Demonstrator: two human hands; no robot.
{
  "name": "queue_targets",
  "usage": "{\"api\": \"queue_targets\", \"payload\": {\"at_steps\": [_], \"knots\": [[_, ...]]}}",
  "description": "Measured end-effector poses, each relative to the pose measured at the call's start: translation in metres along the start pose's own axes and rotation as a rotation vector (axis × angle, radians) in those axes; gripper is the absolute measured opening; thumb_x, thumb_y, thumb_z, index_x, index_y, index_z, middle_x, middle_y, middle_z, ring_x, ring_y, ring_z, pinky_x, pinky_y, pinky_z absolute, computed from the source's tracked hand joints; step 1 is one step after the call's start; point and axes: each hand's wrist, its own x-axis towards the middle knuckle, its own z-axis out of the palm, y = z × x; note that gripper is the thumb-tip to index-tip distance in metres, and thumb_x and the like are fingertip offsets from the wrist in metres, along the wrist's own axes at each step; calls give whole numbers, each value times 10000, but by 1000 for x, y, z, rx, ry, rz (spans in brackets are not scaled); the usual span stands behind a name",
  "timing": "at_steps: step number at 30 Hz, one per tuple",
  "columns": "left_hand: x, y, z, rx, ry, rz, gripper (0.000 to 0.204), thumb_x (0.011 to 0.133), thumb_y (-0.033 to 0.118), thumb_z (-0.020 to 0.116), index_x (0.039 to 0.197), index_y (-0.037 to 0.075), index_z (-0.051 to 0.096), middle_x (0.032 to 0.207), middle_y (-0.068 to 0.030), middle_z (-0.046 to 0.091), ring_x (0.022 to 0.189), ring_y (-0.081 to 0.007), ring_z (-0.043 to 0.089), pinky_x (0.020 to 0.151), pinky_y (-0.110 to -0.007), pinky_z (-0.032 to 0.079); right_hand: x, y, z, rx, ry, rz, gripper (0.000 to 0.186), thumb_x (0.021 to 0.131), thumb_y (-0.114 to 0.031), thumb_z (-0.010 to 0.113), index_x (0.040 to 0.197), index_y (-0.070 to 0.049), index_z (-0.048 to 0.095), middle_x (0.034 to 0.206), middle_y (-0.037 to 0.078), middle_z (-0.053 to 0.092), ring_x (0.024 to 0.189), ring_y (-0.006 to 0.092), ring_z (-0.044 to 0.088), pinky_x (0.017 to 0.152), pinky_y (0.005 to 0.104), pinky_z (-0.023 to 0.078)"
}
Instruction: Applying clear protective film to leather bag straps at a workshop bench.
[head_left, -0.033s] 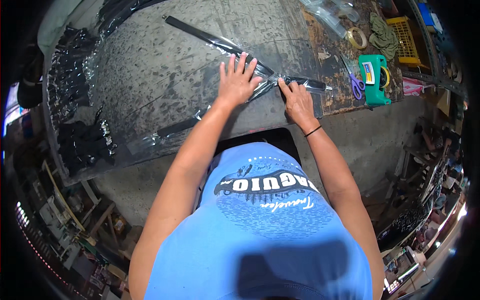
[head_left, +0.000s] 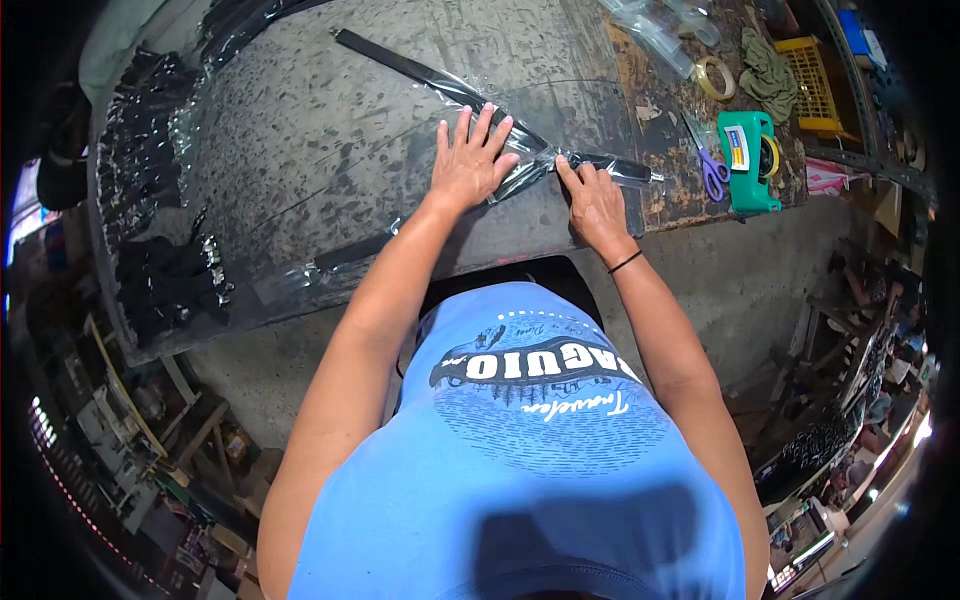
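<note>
Two long black strips in clear plastic meet at an angle on the worktable in front of me. The longer strip (head_left: 395, 65) runs to the far left and the shorter strip (head_left: 625, 168) points right. Flat on the clear plastic and the long strip rests my left hand (head_left: 468, 170), its fingers spread. My right hand (head_left: 597, 205) presses its stretched index finger on the crinkled plastic where the strips meet; its other fingers are bent and partly hidden. Another wrapped dark strip (head_left: 355, 252) lies along the near edge, partly behind my left forearm.
The worn table (head_left: 330, 140) carries purple-handled scissors (head_left: 712, 172), a green tape dispenser (head_left: 742, 185), a tape roll (head_left: 715, 77) and a green cloth (head_left: 768, 85) at right. A yellow crate (head_left: 808, 85) stands beyond. Black plastic-wrapped bundles (head_left: 145, 140) lie along the left edge.
My left hand has shifted very slightly left, and the long strip's far end slightly right. My right hand stays at the same spot.
</note>
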Motion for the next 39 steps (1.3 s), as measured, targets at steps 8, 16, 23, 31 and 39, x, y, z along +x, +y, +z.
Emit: {"api": "queue_targets", "payload": {"at_steps": [8,16,23,31,39], "knots": [[-13,60,-7,-6,-55,210,540,906,363,592,1359,83,502,1327,-79,506,1228,-294,436,987,-475,340,2,6,-3,84,-32,7,503,882,-100,538,1382,-151,511,1086,91,555,973,310,572,789,455,473],[-15,74,0,101,-135,127,606,925,480,548,1386,95,468,1329,-60,491,1248,-297,422,968,-533,350,4,15,-2,166,16,-25,488,860,-141,622,1341,-156,538,1056,89,567,957,314,582,780,446,489],[-10,83,-5,195,-183,116,632,916,493,561,1394,94,451,1334,-63,472,1268,-316,407,970,-541,343,5,36,-2,316,9,-85,490,854,-85,613,1336,-141,550,1051,119,573,941,340,590,795,435,500],[-6,90,-11,280,-231,147,602,909,485,578,1356,93,482,1255,-73,514,1262,-319,412,953,-501,364,-87,139,-50,783,279,171,245,912,-109,621,1147,-39,637,776,131,625,749,249,652,678,360,495],[0,102,-10,228,-277,97,655,870,405,655,1411,91,463,1327,-96,495,1295,-318,401,1001,-488,343,-165,339,-113,987,778,1001,242,935,-224,656,959,17,648,777,-32,586,701,86,526,630,269,442]]}}
